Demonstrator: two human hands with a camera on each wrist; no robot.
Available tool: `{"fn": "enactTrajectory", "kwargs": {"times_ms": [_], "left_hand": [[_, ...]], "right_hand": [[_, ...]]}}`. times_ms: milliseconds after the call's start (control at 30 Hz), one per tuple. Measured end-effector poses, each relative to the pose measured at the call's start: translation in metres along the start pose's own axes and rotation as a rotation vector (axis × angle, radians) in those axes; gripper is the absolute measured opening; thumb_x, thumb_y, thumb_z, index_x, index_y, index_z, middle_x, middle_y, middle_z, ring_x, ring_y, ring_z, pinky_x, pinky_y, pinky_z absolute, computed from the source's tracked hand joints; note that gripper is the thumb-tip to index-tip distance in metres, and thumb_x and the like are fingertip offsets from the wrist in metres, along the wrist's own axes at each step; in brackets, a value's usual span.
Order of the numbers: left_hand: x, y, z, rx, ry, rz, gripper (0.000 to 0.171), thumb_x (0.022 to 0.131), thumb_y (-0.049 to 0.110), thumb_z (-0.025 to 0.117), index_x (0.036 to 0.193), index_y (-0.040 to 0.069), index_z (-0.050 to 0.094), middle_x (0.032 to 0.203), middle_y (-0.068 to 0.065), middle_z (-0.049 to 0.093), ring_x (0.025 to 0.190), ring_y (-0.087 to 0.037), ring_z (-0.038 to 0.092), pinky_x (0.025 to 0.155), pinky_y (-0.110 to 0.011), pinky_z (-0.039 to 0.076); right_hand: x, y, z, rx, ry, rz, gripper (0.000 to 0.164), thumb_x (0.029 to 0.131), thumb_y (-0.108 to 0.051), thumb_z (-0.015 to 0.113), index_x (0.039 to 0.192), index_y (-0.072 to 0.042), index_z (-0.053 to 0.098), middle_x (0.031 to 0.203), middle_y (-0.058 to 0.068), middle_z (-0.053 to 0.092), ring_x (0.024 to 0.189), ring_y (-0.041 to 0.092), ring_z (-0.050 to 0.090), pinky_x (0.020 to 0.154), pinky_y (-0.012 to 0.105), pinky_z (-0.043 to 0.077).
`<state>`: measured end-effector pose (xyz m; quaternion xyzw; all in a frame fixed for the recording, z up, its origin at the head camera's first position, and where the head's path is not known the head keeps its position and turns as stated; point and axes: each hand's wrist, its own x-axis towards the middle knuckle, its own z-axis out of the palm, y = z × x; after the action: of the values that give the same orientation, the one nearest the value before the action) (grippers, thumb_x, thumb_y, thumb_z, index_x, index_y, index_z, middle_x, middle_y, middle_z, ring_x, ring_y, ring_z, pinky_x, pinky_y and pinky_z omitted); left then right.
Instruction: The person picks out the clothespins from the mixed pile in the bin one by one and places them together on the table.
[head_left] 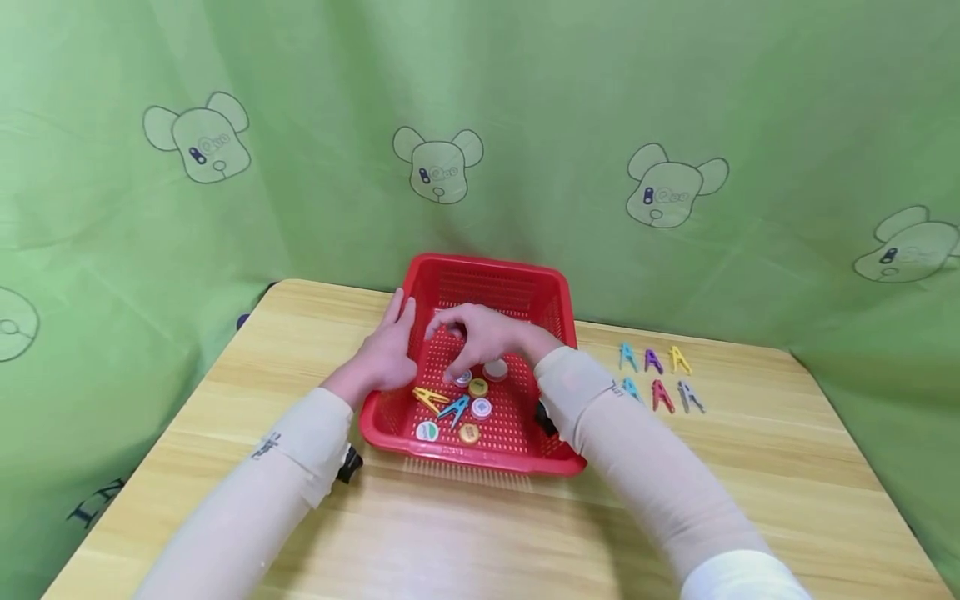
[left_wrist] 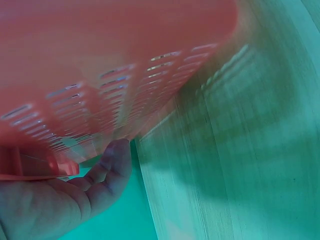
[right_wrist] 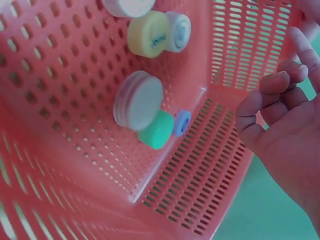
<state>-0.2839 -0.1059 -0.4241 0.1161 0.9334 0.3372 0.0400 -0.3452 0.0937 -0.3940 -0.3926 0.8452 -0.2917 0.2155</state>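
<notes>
A red plastic basket (head_left: 480,461) stands on the table. My left hand (head_left: 386,354) holds its left rim, with fingers against the outer wall in the left wrist view. Over the basket's inside, my right hand (head_left: 480,333) hovers with thumb and fingers bent and apart; nothing shows between them. On the basket floor lie a yellow clothespin (head_left: 430,398), a blue clothespin (head_left: 454,410) and several bottle caps, among them a yellow cap (head_left: 477,387) and a white-and-green cap (head_left: 427,431). The right wrist view shows a large white cap (right_wrist: 139,101), a green cap (right_wrist: 157,131) and a small blue cap (right_wrist: 182,122).
Right of the basket, clothespins lie in two rows on the wooden table (head_left: 750,467), including a purple clothespin (head_left: 652,361), a red clothespin (head_left: 661,396) and a grey clothespin (head_left: 690,397). A green curtain (head_left: 540,192) with bear drawings hangs behind the table.
</notes>
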Motion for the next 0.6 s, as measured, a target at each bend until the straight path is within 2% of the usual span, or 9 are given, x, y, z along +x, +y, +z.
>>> {"fn": "enactTrajectory", "kwargs": {"times_ms": [100,233,433,600], "left_hand": [[0.000,0.000,0.000,0.007,0.002,0.000,0.105,0.078,-0.007,0.066,0.160,0.005,0.002,0.165,-0.003,-0.019,0.140,-0.037,0.033,0.097,-0.041,0.051],[-0.001,0.001,0.001,0.019,-0.004,0.003,0.105,0.078,-0.006,0.066,0.160,0.005,0.002,0.165,-0.004,-0.018,0.141,-0.036,0.032,0.098,-0.041,0.050],[0.000,0.001,-0.001,0.021,0.004,-0.002,0.104,0.078,-0.005,0.066,0.160,0.006,0.002,0.165,-0.002,-0.018,0.141,-0.036,0.033,0.097,-0.042,0.050],[0.001,0.000,0.000,0.030,0.004,-0.004,0.103,0.081,-0.002,0.067,0.160,0.005,0.003,0.165,-0.003,-0.018,0.143,-0.035,0.029,0.102,-0.042,0.046]], "right_hand": [[0.001,0.004,0.007,0.033,-0.015,-0.008,0.054,0.073,-0.027,0.090,0.121,-0.018,0.068,0.115,0.018,0.058,0.104,0.037,0.049,0.076,0.033,0.049],[0.001,0.008,0.014,0.093,-0.031,-0.006,0.057,0.073,-0.023,0.090,0.125,-0.012,0.068,0.120,0.016,0.059,0.107,0.035,0.052,0.079,0.032,0.054],[0.001,0.010,0.018,0.150,-0.039,0.039,0.053,0.074,-0.018,0.090,0.122,-0.012,0.069,0.120,0.016,0.059,0.108,0.038,0.055,0.077,0.035,0.058],[0.005,0.013,0.024,0.140,-0.074,0.023,0.050,0.074,-0.014,0.089,0.120,-0.015,0.070,0.121,0.016,0.060,0.109,0.037,0.052,0.079,0.034,0.056]]}}
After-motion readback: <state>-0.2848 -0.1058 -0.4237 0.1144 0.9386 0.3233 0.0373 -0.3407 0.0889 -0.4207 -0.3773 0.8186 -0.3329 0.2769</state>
